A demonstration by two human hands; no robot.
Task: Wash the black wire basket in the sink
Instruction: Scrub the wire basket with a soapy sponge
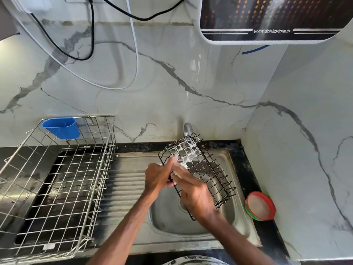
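Note:
The black wire basket (208, 169) is tilted over the steel sink (236, 213), its far end up near the tap (187, 129). White soap foam clings to its upper wires. My left hand (157, 177) grips the basket's near left edge. My right hand (193, 194) lies on the basket's mesh with foam at the fingertips; a scrubber may be under it, but I cannot make it out. No water stream is visible from the tap.
A large steel wire dish rack (63, 180) with a blue plastic cup (62, 128) stands on the left drainboard. A red-and-green round tub (260, 205) sits on the black counter right of the sink. Marble walls close in behind and to the right.

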